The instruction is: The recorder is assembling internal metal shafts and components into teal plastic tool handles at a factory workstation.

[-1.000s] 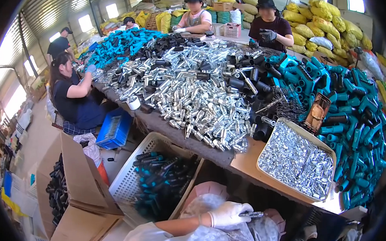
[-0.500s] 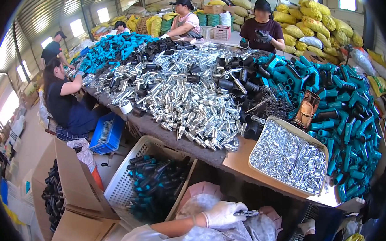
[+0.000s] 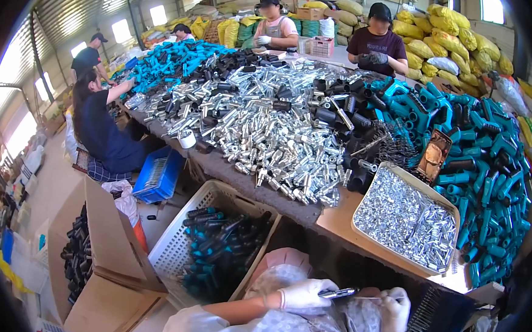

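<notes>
Silver-and-black cylinder (image 3: pixel 339 293) gripped in the left hand (image 3: pixel 308 294)

Good handling probably means a firm left grip, the cylinder's tip uncovered, and small, careful movements of the right hand (image 3: pixel 395 309). The cylinder projects from the left hand toward the right, apart from it; the right hand is curled, seemingly pinching a slim pale rod (image 3: pixel 366 298).

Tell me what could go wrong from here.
The silver metal part juts out from the gloved left hand, so it might slip from the grip.

Loose silver metal fittings lie near the worktable's near edge; a bump could knock some down, perhaps into the white perforated crate.
</notes>
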The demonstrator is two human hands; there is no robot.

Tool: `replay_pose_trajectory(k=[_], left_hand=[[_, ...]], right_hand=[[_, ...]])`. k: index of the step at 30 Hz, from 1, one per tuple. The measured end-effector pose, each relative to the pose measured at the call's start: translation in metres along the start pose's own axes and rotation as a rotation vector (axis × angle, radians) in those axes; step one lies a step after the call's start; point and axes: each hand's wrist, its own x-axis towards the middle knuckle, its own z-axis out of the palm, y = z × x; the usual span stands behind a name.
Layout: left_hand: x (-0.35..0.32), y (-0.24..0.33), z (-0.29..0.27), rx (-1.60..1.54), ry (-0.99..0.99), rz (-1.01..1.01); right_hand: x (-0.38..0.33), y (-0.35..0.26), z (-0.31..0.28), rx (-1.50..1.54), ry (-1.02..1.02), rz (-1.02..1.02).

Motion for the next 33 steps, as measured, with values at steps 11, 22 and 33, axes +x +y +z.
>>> replay_pose_trajectory(k=[11,22,33], left_hand=[[-0.008,0.035,0.003,-0.310,0.443,0.084],[-0.008,0.082,-0.034,-0.084,0.539,0.018],[0.011,0.078,-0.033,-0.392,0.653,-0.051]], right_hand=[[-0.002,0.047,0.076,0.650,-0.362,0.065],[-0.007,0.032,0.079,0.070,-0.221,0.053],[-0.011,-0.012,0.093,0.211,-0.328,0.158]])
